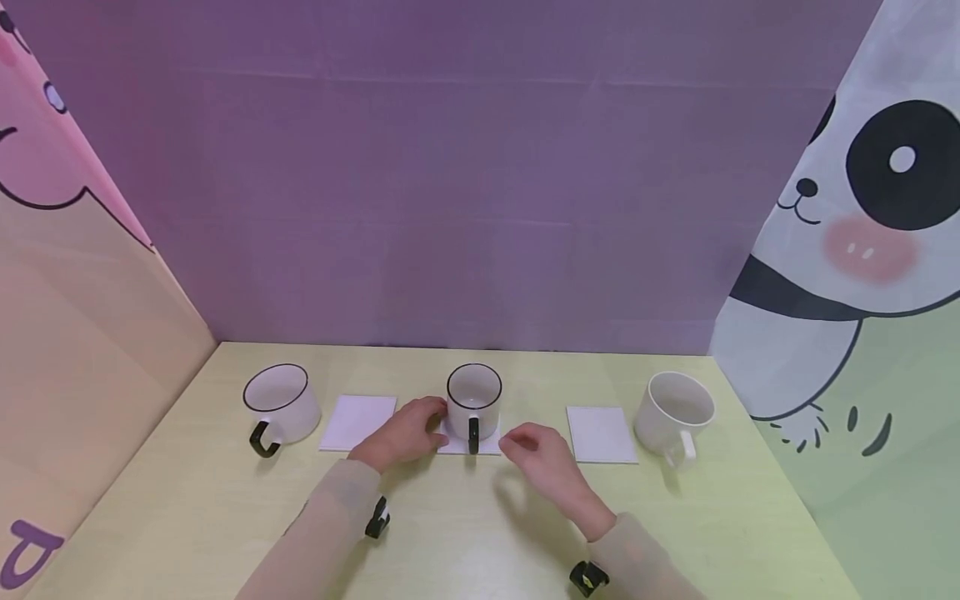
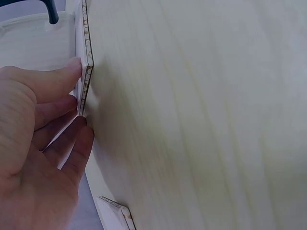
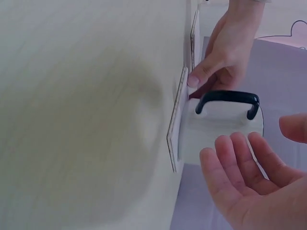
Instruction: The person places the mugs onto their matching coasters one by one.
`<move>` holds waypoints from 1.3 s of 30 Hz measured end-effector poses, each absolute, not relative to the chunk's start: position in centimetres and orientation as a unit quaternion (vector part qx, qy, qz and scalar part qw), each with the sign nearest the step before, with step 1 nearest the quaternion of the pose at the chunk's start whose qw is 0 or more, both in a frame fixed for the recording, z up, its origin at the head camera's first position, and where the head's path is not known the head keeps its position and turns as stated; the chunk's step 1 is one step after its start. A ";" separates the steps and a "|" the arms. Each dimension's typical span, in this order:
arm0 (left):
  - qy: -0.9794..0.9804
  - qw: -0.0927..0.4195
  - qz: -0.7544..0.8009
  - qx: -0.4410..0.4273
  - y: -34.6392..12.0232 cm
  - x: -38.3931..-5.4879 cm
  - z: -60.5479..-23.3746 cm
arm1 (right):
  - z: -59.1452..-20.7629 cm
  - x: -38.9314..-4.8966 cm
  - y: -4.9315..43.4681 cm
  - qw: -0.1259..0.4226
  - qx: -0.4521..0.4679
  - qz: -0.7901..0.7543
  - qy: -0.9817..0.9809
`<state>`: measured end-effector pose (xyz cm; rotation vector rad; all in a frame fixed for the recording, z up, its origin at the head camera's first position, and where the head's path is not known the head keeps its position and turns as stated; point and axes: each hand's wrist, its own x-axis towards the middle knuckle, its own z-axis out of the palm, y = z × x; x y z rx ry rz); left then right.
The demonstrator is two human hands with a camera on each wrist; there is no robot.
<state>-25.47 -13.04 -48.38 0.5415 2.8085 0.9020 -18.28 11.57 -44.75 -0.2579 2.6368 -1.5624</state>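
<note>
A white mug with a black rim and black handle (image 1: 474, 400) stands upright on the middle white square coaster (image 1: 489, 447), its handle facing me. My left hand (image 1: 408, 429) is at the coaster's left side. In the left wrist view its thumb lies at one corner and its fingertips (image 2: 85, 128) meet the far end of that edge. To the right of the mug, my right hand (image 1: 546, 467) is held apart from it, palm turned inward. Its fingers are loosely bent and hold nothing, as the right wrist view shows, with the black handle (image 3: 230, 96) just beyond.
A second black-rimmed mug (image 1: 288, 408) stands at the left beside a bare white coaster (image 1: 360, 421). On the right are another bare coaster (image 1: 602, 435) and an all-white mug (image 1: 667, 417). A purple cloth wall (image 1: 465, 183) closes off the back of the wooden table (image 1: 450, 533).
</note>
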 end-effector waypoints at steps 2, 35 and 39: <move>0.934 0.071 0.298 0.183 -13.1 -25.5 -48.4 | -44.6 -18.3 11.9 0.025 -0.079 -0.503 0.860; 0.932 0.065 0.298 0.194 -13.2 -25.6 -48.5 | -41.3 -18.0 15.7 -0.068 -0.051 -0.518 0.851; 0.933 0.068 0.300 0.188 -13.2 -25.6 -48.4 | -41.1 -17.9 16.0 -0.094 -0.057 -0.502 0.858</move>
